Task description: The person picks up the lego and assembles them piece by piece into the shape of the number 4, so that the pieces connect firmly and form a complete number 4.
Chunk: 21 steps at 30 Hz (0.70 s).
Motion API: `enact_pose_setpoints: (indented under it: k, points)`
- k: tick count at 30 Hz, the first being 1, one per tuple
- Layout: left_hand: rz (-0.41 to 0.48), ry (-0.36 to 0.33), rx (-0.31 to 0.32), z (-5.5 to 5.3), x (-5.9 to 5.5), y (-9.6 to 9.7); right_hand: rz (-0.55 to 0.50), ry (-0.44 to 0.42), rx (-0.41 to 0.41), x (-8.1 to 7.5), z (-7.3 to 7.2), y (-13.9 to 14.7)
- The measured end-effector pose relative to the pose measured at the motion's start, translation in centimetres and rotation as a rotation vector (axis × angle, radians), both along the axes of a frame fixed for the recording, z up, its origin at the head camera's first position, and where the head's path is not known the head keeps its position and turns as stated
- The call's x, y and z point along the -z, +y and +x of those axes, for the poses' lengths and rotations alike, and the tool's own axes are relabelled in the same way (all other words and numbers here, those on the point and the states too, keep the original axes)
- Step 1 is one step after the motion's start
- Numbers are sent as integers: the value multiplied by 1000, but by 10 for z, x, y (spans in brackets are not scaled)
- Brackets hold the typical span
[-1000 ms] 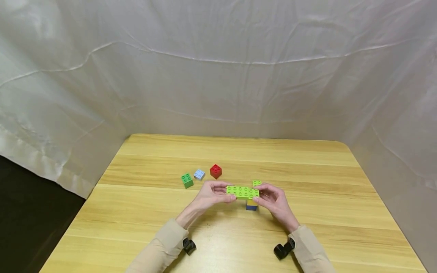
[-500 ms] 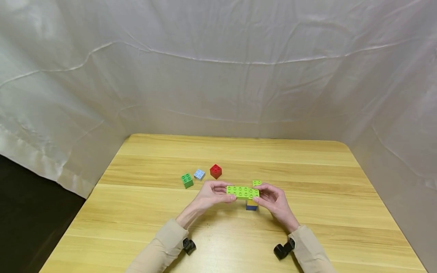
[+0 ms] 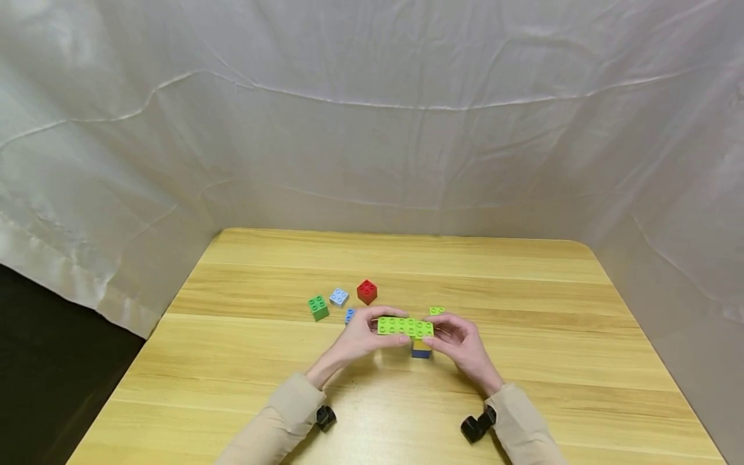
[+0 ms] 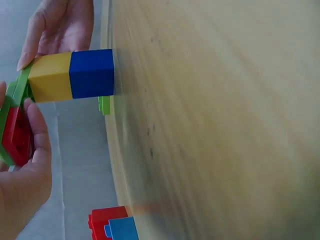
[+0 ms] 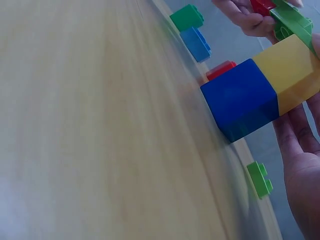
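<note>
Both hands hold one assembly of toy building bricks. Its top is a long light green studded piece (image 3: 401,326) with a seam toward the right; in the left wrist view it looks layered. A yellow brick (image 4: 50,77) and a dark blue brick (image 4: 92,74) form a column under the right part. Under the left end sits a red brick (image 4: 17,135). My left hand (image 3: 363,336) grips the left end, thumb in front and fingers behind. My right hand (image 3: 467,352) pinches the right end above the yellow brick. Whether the blue brick touches the table cannot be told.
On the wooden table (image 3: 232,374) beyond my left hand lie a green brick (image 3: 318,308), a light blue brick (image 3: 340,297), a red brick (image 3: 367,292) and a partly hidden blue brick (image 3: 350,315). A light green brick (image 3: 436,311) lies behind my right hand. Pale curtains (image 3: 401,155) surround the table.
Both hands and the held assembly have shifted slightly left in the last half second. A blue brick now shows beside the left hand. The other loose bricks lie where they were.
</note>
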<state>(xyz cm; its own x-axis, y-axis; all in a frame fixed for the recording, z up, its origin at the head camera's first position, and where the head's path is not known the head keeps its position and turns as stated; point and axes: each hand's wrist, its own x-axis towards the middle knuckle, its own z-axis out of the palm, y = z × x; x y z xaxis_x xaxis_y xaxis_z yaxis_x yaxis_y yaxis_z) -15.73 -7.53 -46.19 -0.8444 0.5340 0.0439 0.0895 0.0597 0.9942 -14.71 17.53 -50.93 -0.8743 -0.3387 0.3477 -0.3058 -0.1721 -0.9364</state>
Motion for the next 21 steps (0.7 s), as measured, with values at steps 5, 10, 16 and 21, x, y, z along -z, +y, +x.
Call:
enact_pose_setpoints:
  k: [5, 10, 16, 21]
  points:
    - [-74, 64, -49, -1, 0, 0, 43, -7, 5, -1, 0, 0]
    - [-136, 97, -78, -2, -2, -1, 57, -14, -15, -2, -4, 15]
    - [-150, 103, -90, -1, -4, -1, 136, -81, 73, -1, -14, 33]
    - [-154, 95, -88, -1, -5, 1, 261, -114, 162, 2, -22, 36]
